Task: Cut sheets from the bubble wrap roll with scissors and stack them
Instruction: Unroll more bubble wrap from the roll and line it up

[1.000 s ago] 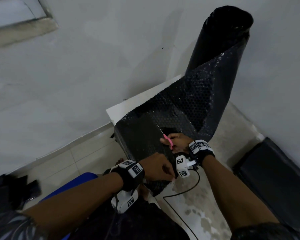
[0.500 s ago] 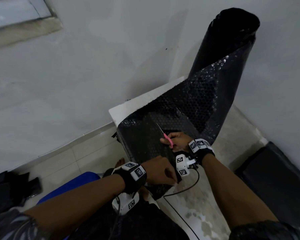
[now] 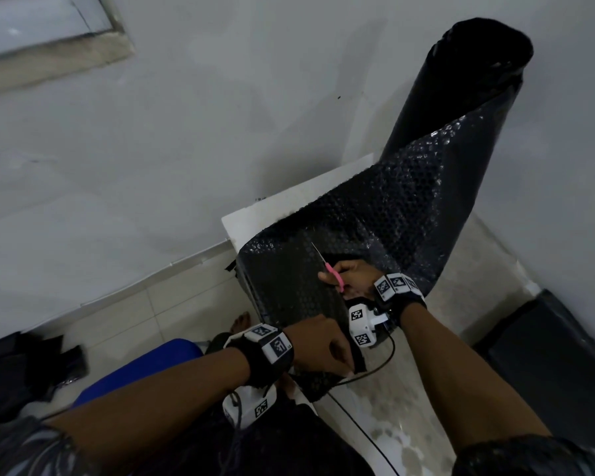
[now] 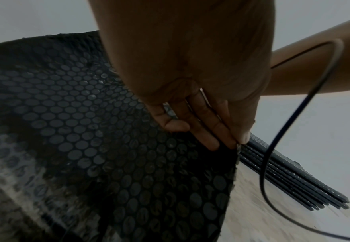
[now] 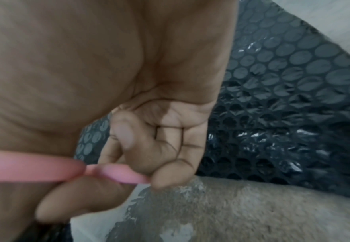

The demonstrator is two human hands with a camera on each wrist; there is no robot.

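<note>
A tall black bubble wrap roll (image 3: 461, 91) stands in the corner, its loose sheet (image 3: 375, 214) running down over a white slab (image 3: 289, 201) toward me. My right hand (image 3: 349, 276) grips pink-handled scissors (image 3: 334, 274), the blade pointing up-left into the sheet. In the right wrist view the pink handles (image 5: 45, 167) sit in my curled fingers. My left hand (image 3: 323, 348) pinches the sheet's near cut edge (image 4: 237, 157) between thumb and fingers and holds it taut.
A stack of black cut sheets (image 4: 304, 185) lies on the floor to the right, also seen as a dark pile (image 3: 557, 355). A black cable (image 3: 371, 372) loops under my right wrist. A blue seat (image 3: 145, 369) and a bare foot (image 3: 241, 324) are at lower left.
Both hands have stayed almost where they were on the sheet; the view has shifted slightly. The scissors blade sits at about the same spot.
</note>
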